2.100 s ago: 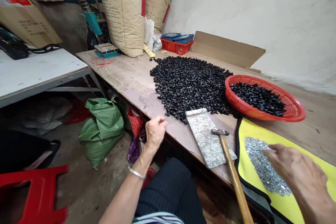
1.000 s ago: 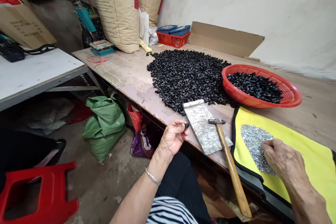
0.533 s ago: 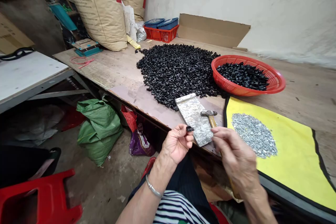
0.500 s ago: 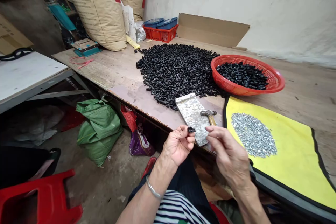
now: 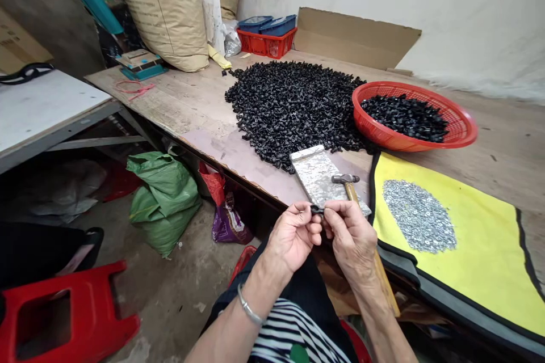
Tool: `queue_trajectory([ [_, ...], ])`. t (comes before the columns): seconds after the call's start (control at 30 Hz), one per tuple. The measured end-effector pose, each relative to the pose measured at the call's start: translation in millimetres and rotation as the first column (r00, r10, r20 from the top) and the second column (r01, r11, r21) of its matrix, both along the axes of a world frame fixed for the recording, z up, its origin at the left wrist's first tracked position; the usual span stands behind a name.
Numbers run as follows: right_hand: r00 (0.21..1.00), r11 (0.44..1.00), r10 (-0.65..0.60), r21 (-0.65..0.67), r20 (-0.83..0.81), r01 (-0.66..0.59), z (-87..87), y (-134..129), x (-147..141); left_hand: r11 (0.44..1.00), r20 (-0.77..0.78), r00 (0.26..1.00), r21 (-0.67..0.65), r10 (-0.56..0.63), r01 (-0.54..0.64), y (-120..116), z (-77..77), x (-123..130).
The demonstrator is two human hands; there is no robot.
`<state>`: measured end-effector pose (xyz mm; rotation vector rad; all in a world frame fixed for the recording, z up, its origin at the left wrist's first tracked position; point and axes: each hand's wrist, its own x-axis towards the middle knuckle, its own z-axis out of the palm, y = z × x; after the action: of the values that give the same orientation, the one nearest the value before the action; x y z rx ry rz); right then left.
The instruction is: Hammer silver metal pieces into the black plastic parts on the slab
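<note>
My left hand (image 5: 293, 235) pinches a small black plastic part (image 5: 316, 210) between thumb and fingertips. My right hand (image 5: 349, 235) meets it from the other side, its thumb and finger closed at the part's end; whatever lies between those fingertips is too small to make out. Just beyond my hands lies a worn metal plate (image 5: 317, 173) at the table edge. A hammer (image 5: 349, 181) rests on it, its wooden handle running under my right hand. To the right, a patch of small silvery metal pieces (image 5: 419, 215) lies on a yellow cloth (image 5: 481, 244).
A large heap of black parts (image 5: 298, 108) covers the table middle. More fill a red basket (image 5: 464, 125) at the right. Big paper sacks (image 5: 166, 11) and a red crate (image 5: 266, 42) stand behind. A green sack (image 5: 164, 198) and red stool (image 5: 68, 312) are on the floor.
My right hand has moved left to meet my left hand at the black part; its fingers have closed there. More of the hammer's handle shows. The view has shifted slightly.
</note>
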<state>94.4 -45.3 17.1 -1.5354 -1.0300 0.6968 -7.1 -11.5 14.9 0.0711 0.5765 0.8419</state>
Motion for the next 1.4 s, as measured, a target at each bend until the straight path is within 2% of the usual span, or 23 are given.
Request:
queue_trajectory([
  [0.13,0.997,0.997,0.028,-0.066,-0.072,-0.033,5.9,0.3,-1.0,0.975,-0.167,0.982,0.214,0.09,-0.052,-5.4,0.7,-1.1],
  [0.3,0.979,0.994,0.023,-0.096,-0.203,-0.043,12.7,-3.0,-3.9,0.966,-0.248,0.965,0.257,0.085,-0.019,-9.6,7.3,-3.4],
  [0.47,0.947,0.993,0.038,-0.095,-0.318,-0.072,10.3,-7.7,-4.0,0.967,-0.225,0.968,0.249,0.114,-0.056,-8.7,7.5,-5.2],
  [0.67,0.949,0.999,0.027,-0.031,-0.316,-0.039,-0.3,-6.4,-0.8,0.98,-0.134,0.99,0.197,0.048,-0.021,-7.4,0.3,-7.3],
  [0.93,0.977,0.997,0.02,0.075,-0.211,-0.005,-6.4,-3.6,3.6,0.979,-0.104,0.992,0.198,0.069,-0.048,-7.9,-0.6,-5.2],
  [1.1,0.991,1.0,0.024,0.024,-0.134,-0.02,-4.4,-3.9,2.6,0.977,-0.099,0.991,0.2,0.093,-0.072,-8.7,-3.4,-4.5],
  [1.27,0.951,0.999,-0.039,-0.034,-0.307,0.03,-5.1,-2.3,0.1,0.972,-0.088,0.99,0.215,0.113,-0.092,-9.5,-3.9,-2.0],
  [1.4,0.902,0.994,-0.03,-0.109,-0.432,-0.019,1.3,-0.6,-1.0,0.971,-0.093,0.987,0.216,0.127,-0.105,-11.1,-4.7,-1.0],
])
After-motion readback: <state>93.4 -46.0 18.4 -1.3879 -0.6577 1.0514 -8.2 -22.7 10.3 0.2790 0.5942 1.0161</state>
